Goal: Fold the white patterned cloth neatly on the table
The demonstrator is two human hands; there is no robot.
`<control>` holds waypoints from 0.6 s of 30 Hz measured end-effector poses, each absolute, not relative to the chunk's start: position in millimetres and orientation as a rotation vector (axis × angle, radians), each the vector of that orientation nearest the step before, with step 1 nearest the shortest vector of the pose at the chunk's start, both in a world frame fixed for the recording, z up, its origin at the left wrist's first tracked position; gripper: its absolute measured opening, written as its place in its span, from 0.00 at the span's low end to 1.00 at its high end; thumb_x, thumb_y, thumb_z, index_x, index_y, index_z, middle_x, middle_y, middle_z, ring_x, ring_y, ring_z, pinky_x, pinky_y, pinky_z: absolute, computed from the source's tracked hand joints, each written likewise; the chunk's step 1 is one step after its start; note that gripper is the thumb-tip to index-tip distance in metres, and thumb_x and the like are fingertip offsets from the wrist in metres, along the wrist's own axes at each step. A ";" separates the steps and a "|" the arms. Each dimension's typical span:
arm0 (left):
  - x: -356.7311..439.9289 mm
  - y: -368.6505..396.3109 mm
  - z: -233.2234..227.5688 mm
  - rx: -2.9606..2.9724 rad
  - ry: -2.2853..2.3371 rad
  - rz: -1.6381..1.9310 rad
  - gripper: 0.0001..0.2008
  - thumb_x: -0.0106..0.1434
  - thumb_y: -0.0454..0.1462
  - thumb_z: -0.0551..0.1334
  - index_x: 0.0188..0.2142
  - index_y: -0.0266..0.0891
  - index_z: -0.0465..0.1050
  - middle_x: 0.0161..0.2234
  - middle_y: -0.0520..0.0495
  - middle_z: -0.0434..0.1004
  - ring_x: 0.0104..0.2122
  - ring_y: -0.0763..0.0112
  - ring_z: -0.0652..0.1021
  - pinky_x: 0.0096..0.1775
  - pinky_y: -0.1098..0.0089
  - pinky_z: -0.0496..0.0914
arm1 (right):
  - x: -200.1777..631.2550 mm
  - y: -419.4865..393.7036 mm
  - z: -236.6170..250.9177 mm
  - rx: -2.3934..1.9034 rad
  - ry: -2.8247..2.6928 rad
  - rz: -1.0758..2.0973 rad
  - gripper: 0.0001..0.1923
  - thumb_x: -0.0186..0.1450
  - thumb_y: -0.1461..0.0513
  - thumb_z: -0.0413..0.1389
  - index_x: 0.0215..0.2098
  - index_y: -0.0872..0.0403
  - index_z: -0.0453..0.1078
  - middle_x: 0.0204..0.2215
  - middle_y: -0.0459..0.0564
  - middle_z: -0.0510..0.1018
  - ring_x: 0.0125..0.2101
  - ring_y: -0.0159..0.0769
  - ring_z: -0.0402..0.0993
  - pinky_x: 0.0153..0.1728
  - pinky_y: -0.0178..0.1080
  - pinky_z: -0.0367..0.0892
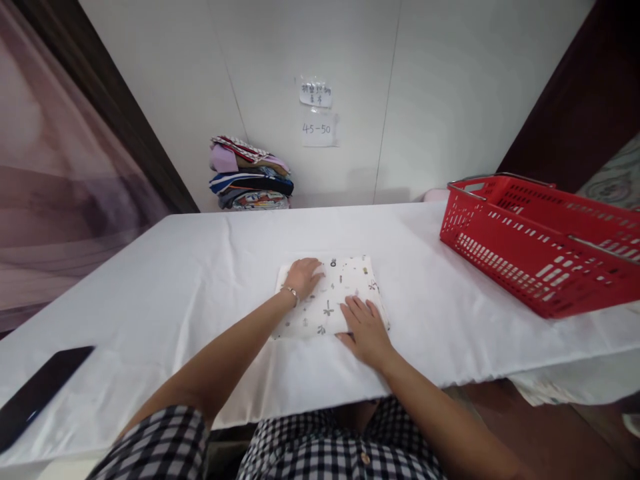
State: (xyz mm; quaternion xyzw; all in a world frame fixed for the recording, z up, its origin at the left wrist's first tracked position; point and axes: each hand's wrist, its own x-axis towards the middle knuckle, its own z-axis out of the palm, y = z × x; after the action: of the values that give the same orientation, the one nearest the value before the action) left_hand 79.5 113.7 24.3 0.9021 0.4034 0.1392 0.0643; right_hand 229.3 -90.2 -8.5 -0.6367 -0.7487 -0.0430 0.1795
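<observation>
A white cloth with small printed figures (329, 293) lies folded into a flat rectangle on the white-covered table (240, 247). My left hand (303, 277) rests on its upper left part, fingers stretched toward the far edge; a bracelet circles that wrist. On the lower right part of the cloth lies my right hand (366, 331), palm down with the fingers spread. Neither hand grips the fabric. Whatever part of the cloth is under the palms is hidden.
A red plastic basket (500, 247) with metal handles stands at the right. Folded clothes (251, 180) are stacked by the back wall. A dark flat device (43, 393) lies at the left. Paper signs (320, 129) hang on the wall. A sheer curtain (75, 167) hangs at the left.
</observation>
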 end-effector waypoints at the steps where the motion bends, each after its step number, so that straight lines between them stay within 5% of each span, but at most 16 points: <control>1: 79.3 107.1 21.2 2.754 1.197 0.345 0.23 0.64 0.46 0.50 0.56 0.43 0.61 0.59 0.46 0.60 0.60 0.64 0.58 0.61 0.59 0.46 | 229.0 -90.1 -8.3 -1.796 -2.114 -0.112 0.30 0.64 0.51 0.46 0.61 0.56 0.54 0.61 0.56 0.56 0.61 0.45 0.45 0.59 0.52 0.40; 6: 80.9 96.7 8.3 2.763 1.295 0.076 0.31 0.65 0.52 0.40 0.63 0.40 0.48 0.65 0.48 0.41 0.63 0.63 0.46 0.61 0.52 0.41 | 229.1 -91.7 -5.7 -1.814 -2.097 -0.010 0.30 0.63 0.51 0.48 0.60 0.55 0.54 0.62 0.55 0.54 0.62 0.46 0.44 0.59 0.52 0.39; 11: 83.9 97.2 11.2 2.773 1.321 0.009 0.32 0.65 0.51 0.39 0.63 0.39 0.45 0.65 0.49 0.39 0.64 0.64 0.44 0.61 0.53 0.40 | 227.7 -80.8 20.1 -1.842 -2.119 0.231 0.31 0.64 0.48 0.45 0.61 0.53 0.53 0.62 0.56 0.52 0.62 0.45 0.44 0.59 0.52 0.41; 18: 83.1 95.0 12.0 2.747 1.335 0.018 0.32 0.64 0.53 0.38 0.64 0.41 0.44 0.65 0.50 0.39 0.64 0.65 0.44 0.61 0.53 0.40 | 250.0 -0.6 45.8 -1.970 -2.050 0.069 0.34 0.65 0.47 0.41 0.63 0.57 0.47 0.64 0.56 0.46 0.63 0.43 0.35 0.60 0.48 0.34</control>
State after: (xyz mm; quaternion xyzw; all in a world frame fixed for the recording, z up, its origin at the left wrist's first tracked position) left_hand 83.1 95.0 12.0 0.8985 0.4368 0.0058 0.0436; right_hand 250.0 -0.6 45.8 -0.6850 -0.7128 0.0241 0.1485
